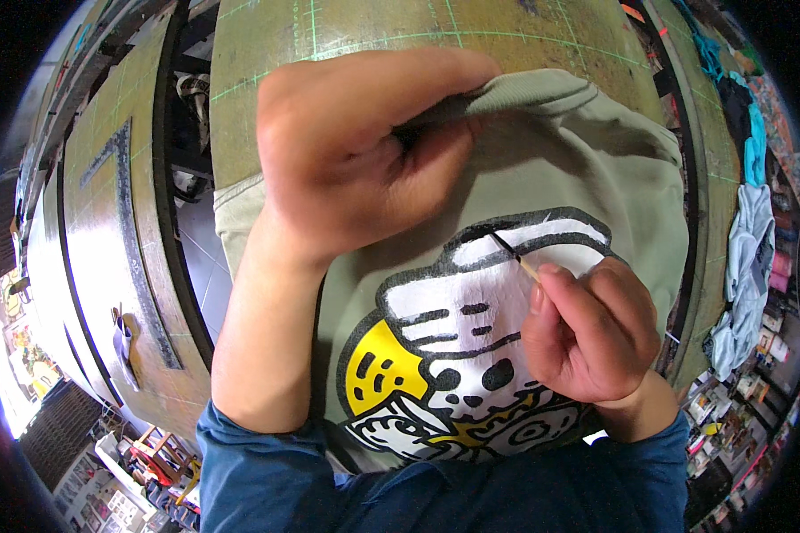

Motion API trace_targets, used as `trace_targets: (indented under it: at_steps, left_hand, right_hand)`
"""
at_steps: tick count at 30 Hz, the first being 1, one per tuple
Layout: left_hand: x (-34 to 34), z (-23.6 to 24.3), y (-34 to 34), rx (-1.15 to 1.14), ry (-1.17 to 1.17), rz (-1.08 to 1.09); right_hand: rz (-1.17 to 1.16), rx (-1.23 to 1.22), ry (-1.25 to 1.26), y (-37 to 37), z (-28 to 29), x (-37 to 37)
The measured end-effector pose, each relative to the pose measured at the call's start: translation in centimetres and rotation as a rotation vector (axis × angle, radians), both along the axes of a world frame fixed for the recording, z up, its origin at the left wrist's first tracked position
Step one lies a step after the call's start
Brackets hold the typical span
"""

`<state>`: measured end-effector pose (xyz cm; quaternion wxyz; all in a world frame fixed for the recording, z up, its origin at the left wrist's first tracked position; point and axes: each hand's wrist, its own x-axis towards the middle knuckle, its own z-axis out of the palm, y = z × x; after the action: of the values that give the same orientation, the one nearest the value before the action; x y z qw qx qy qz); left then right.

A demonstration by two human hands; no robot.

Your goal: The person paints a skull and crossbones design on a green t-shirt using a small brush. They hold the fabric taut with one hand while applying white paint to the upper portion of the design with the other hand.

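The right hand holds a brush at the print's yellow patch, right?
The place is wrong: the head view shows the right hand holding the brush at the black-and-white upper part of the print, not the yellow patch.

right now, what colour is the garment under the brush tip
The garment is a muted greyish olive green, shown in the head view.

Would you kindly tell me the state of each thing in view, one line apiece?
Left hand: curled at the garment's ribbed edge; exact grip hidden.
Right hand: closed on the brush.
Brush: tilted, tip at the design's black patch.
Garment: spread out, creased at upper right.
Design: black-outlined, white and yellow, partly covered.
Angled ruler: lying flat.
Pale cloth: crumpled.
Grid-lined table: scuffed.
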<state>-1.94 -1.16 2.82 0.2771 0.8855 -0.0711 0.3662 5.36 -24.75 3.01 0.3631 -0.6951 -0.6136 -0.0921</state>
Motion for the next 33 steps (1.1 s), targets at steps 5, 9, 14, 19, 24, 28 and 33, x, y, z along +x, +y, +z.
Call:
trace_targets:
  at_steps: [5,9,14,19,24,28,33]
  left_hand:
    - [-0.2,0.2,-0.2,0.006,0.042,0.031]
    - [0.1,0.0,-0.1,-0.004,0.010,0.004]
    - [0.3,-0.3,0.3,-0.015,-0.017,-0.038]
    - [0.1,-0.4,0.3,0.000,-0.020,-0.017]
    - [0.1,-1.0,0.1,-0.037,0.042,0.055]
    - [0.0,-1.4,-0.1,-0.064,0.031,0.042]
    - [0.0,-1.5,-0.2,-0.085,0.023,0.034]
  right_hand:
    - [0.001,0.007,-0.010,0.1,-0.1,0.0]
    - [0.000,-0.012,-0.011,0.1,-0.1,-0.2]
    - [0.019,0.007,-0.032,0.4,-0.2,-0.1]
    - [-0.006,-0.031,-0.010,0.0,0.6,0.1]
    - [0.006,-0.056,0.008,0.0,0.8,0.0]
    - [-0.005,-0.130,0.045,-0.2,1.3,-0.3]
    - [-0.003,-0.117,0.018,0.1,1.0,-0.3]
